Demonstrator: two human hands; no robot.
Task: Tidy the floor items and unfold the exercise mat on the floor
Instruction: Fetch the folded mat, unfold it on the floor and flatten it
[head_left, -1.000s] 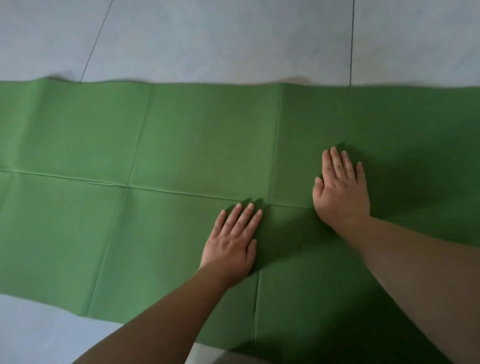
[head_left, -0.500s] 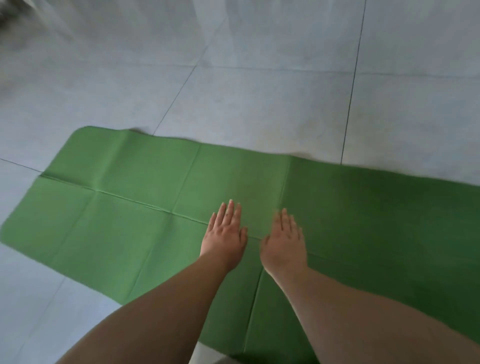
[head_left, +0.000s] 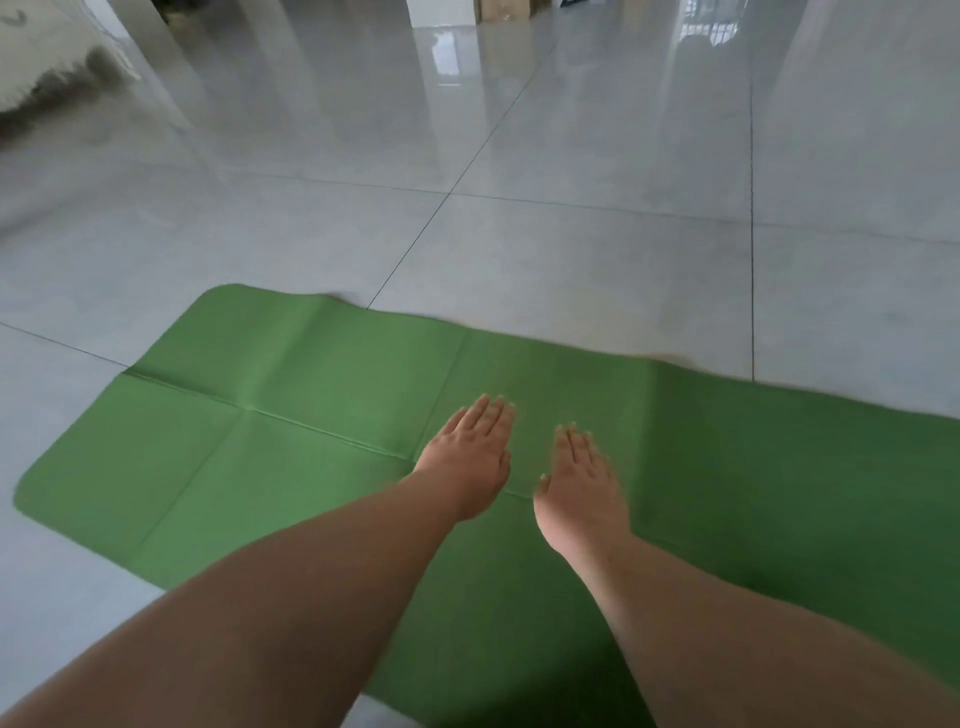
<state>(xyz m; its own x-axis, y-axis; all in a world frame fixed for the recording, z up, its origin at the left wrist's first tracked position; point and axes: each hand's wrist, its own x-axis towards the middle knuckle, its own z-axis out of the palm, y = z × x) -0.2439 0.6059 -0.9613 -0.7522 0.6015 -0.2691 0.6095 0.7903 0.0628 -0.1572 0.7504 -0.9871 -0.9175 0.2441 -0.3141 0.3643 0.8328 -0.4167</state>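
From my remote seat I can read no text, label, brand, number or sign anywhere here. The green mat (head_left: 322, 415) carries only fold creases, and the grey floor tiles (head_left: 571, 249) bear nothing but grout lines and glare.

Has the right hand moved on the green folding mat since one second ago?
Yes. The right hand slid left across the green folding mat, over its fold crease, beside the left hand.

Two bare forearms reach into view, with no sleeves, watch or bands on them. The left hand (head_left: 470, 462) and right hand (head_left: 582, 491) wear no gloves or rings. Fingernails are short and pale, slightly blurred.
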